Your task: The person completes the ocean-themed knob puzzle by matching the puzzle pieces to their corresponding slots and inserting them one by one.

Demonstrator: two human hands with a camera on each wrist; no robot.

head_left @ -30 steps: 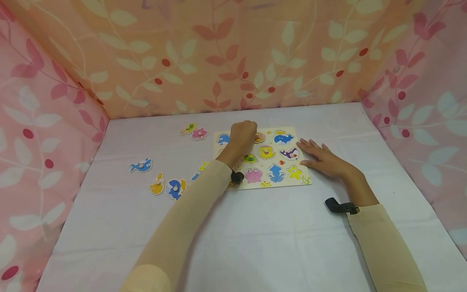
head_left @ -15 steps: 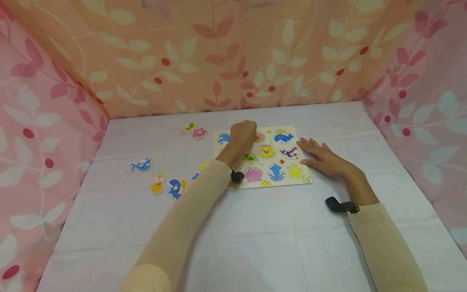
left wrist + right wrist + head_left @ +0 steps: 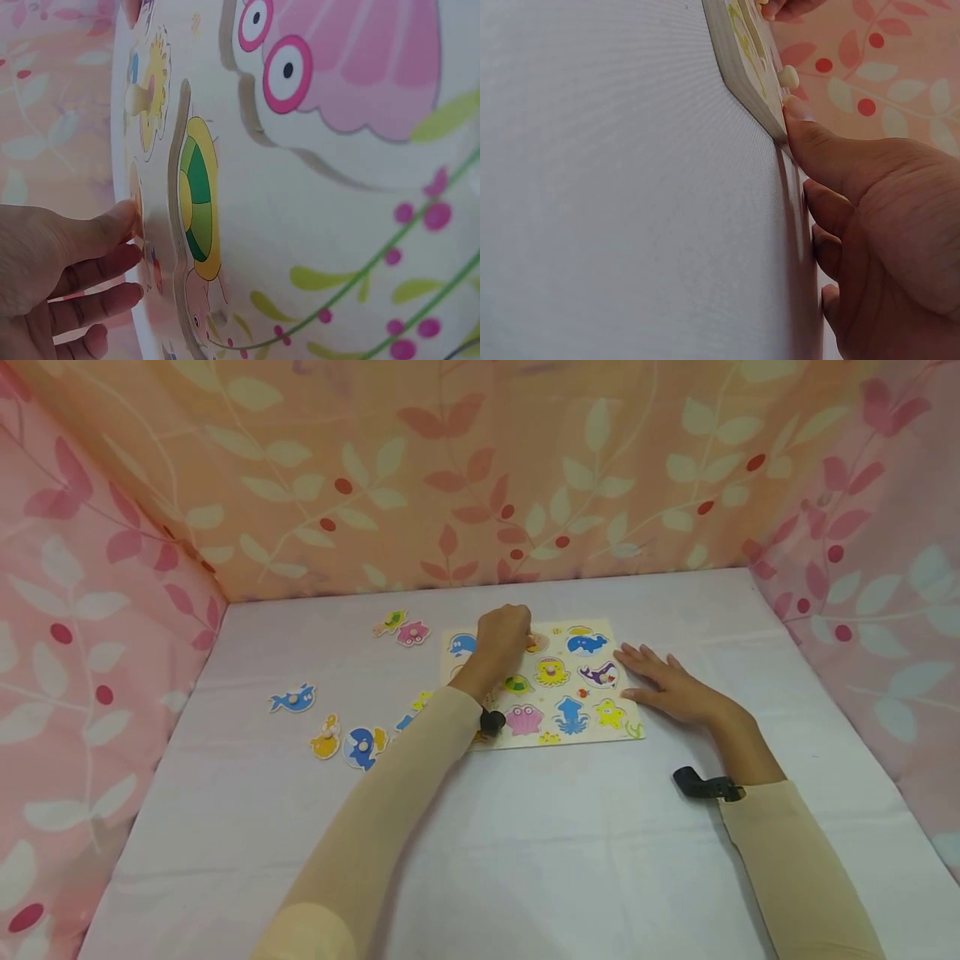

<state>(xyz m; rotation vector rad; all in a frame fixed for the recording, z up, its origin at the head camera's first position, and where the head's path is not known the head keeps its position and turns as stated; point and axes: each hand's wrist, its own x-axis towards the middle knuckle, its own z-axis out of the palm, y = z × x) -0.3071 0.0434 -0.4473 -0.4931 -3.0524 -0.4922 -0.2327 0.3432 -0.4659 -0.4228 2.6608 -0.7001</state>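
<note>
We see the left hand (image 3: 504,637) curled, thumb and fingertips pinching the round tan piece (image 3: 537,644) at the wooden puzzle board's (image 3: 588,736) far side, on the white tablecloth (image 3: 570,860); forearm (image 3: 390,810) slanting inward. Right hand (image 3: 678,692): fingers extended, we note, thumb touching the board's right edge.

The puzzle board (image 3: 285,217) looks smooth and wooden, the tablecloth (image 3: 555,843) matt.
</note>
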